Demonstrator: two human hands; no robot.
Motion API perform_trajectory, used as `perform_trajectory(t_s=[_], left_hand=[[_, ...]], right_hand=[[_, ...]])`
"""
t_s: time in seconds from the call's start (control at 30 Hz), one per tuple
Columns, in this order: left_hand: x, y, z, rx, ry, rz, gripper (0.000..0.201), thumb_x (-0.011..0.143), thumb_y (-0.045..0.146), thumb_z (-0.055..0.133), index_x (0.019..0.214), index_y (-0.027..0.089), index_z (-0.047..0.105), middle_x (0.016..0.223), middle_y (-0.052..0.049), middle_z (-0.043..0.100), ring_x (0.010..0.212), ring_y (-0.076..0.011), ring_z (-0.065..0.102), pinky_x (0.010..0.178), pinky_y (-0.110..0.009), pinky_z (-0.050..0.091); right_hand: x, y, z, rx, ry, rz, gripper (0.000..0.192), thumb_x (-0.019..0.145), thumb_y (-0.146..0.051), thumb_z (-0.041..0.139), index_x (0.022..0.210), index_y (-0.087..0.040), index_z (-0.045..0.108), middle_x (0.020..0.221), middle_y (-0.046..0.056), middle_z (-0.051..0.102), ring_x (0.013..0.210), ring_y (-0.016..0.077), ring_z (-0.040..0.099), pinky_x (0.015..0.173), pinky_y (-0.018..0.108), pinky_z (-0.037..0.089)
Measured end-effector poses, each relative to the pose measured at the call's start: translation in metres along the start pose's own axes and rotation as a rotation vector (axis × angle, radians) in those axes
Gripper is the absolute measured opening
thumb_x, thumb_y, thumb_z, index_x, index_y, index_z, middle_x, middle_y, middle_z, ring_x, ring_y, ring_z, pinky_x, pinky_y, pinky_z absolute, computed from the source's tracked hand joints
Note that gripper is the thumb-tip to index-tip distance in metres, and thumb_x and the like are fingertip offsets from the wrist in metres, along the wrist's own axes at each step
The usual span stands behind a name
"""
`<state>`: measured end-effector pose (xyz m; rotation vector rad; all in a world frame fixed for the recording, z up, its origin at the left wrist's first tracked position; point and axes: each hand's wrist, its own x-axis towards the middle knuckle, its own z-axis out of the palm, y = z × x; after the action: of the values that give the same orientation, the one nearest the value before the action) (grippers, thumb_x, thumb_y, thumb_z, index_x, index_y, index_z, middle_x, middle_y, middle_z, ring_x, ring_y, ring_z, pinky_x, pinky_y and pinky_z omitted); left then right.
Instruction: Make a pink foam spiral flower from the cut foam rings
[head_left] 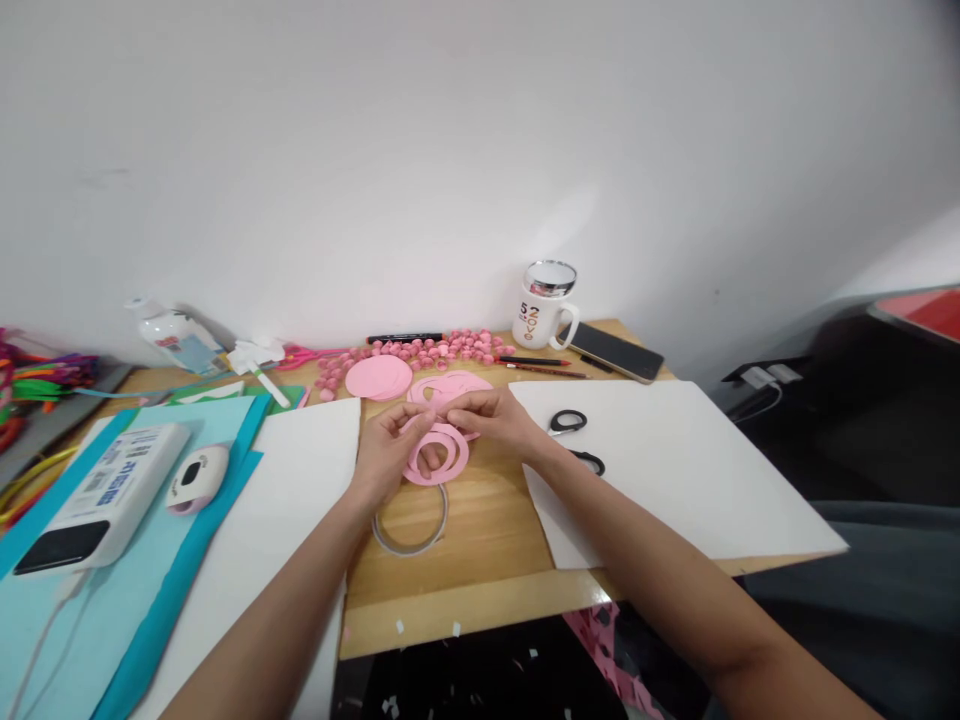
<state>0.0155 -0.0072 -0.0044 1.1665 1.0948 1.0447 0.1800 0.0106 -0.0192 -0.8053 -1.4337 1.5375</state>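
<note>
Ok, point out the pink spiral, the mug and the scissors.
pink spiral [442,462], head view, lower right curve of the strip
mug [536,318], head view, white side with lettering
scissors [568,421], head view, upper black handle loop

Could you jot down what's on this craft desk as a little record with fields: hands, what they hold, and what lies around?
left hand: fingers on the pink spiral, from its left side
right hand: pinching the spiral's upper end
spiral: pink paper, partly lifted off the desk
tape roll: flat on the desk, under the left wrist
pink disc: behind the hands
pink beads: in a heap near the wall
mug: upright, white, back right
phone: beside the mug
scissors: on the white sheet, right
</note>
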Motion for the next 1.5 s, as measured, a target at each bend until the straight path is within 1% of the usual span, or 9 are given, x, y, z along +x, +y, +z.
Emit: perform_trajectory(t_s=[0.1,0.33,0.47,0.67,0.77,0.87,0.97,1.2,1.5], left_hand=[[0.0007,-0.0011,-0.0007,0.011,0.007,-0.004,0.023,0.066,0.036,0.065,0.072,0.015,0.058,0.044,0.003,0.060,0.032,-0.0115,0.053,0.031,-0.019,0.040],[-0.0016,-0.0007,0.0014,0.080,-0.004,-0.006,0.022,0.066,0.037,0.065,0.072,0.017,0.058,0.048,0.002,0.062,0.037,-0.0145,0.058,0.030,-0.019,0.041],[-0.0013,-0.0018,0.0004,0.042,-0.025,-0.035,0.024,0.064,0.036,0.067,0.074,0.016,0.058,0.053,0.002,0.063,0.038,-0.0141,0.058,0.030,-0.019,0.041],[-0.0002,-0.0028,0.0019,0.023,-0.002,-0.045,0.026,0.063,0.037,0.067,0.075,0.016,0.059,0.055,0.001,0.065,0.039,-0.0153,0.060,0.030,-0.020,0.042],[-0.0002,-0.0018,0.0036,0.020,-0.002,-0.027,0.023,0.064,0.036,0.066,0.074,0.016,0.059,0.052,0.002,0.064,0.036,-0.0136,0.057,0.028,-0.019,0.040],[0.0000,-0.0007,0.0040,0.034,-0.013,0.015,0.019,0.066,0.033,0.065,0.072,0.016,0.058,0.045,0.003,0.061,0.028,-0.0099,0.050,0.027,-0.018,0.037],[0.0004,-0.0002,0.0040,0.041,-0.015,0.040,0.017,0.067,0.031,0.064,0.072,0.015,0.058,0.044,0.003,0.060,0.027,-0.0101,0.049,0.027,-0.017,0.037],[0.0000,0.0005,0.0059,0.059,0.015,0.021,0.018,0.065,0.031,0.066,0.070,0.016,0.057,0.044,0.002,0.061,0.030,-0.0109,0.052,0.029,-0.018,0.041],[-0.0021,0.0046,0.0088,0.045,-0.001,-0.016,0.018,0.065,0.029,0.066,0.070,0.015,0.056,0.045,0.002,0.062,0.032,-0.0125,0.054,0.030,-0.019,0.043]], right_hand=[[0.0002,0.0009,-0.0010,0.036,-0.008,-0.007,0.030,0.063,-0.035,0.069,0.085,-0.015,0.066,0.076,0.003,0.067,0.064,0.0122,0.060,0.058,0.024,0.048],[0.0024,0.0073,0.0011,0.060,0.056,0.010,0.027,0.055,-0.029,0.075,0.074,-0.014,0.064,0.065,0.000,0.065,0.055,0.0091,0.058,0.053,0.020,0.045],[0.0027,0.0091,0.0009,0.060,0.077,0.031,0.026,0.058,-0.032,0.073,0.073,-0.013,0.063,0.062,-0.001,0.063,0.052,0.0074,0.055,0.050,0.019,0.043],[0.0017,0.0048,0.0002,0.043,0.099,0.093,0.029,0.057,-0.035,0.073,0.073,-0.012,0.065,0.062,0.000,0.064,0.052,0.0082,0.056,0.051,0.020,0.046],[0.0008,0.0011,-0.0009,0.046,0.086,0.084,0.029,0.057,-0.035,0.073,0.074,-0.013,0.065,0.063,0.000,0.065,0.054,0.0091,0.058,0.052,0.021,0.047],[-0.0003,0.0001,-0.0037,0.069,0.026,0.062,0.030,0.058,-0.033,0.072,0.081,-0.014,0.066,0.070,0.001,0.067,0.059,0.0107,0.061,0.057,0.023,0.050],[-0.0012,0.0015,-0.0063,0.076,-0.001,0.050,0.030,0.060,-0.032,0.071,0.084,-0.015,0.067,0.073,0.001,0.068,0.062,0.0112,0.062,0.060,0.024,0.051],[-0.0011,0.0017,-0.0045,0.074,0.020,0.052,0.028,0.059,-0.031,0.072,0.081,-0.014,0.066,0.071,0.000,0.067,0.061,0.0109,0.061,0.058,0.022,0.050],[-0.0026,-0.0004,-0.0027,0.057,0.054,0.050,0.022,0.061,-0.029,0.070,0.076,-0.013,0.066,0.069,0.000,0.067,0.059,0.0091,0.060,0.057,0.020,0.048]])
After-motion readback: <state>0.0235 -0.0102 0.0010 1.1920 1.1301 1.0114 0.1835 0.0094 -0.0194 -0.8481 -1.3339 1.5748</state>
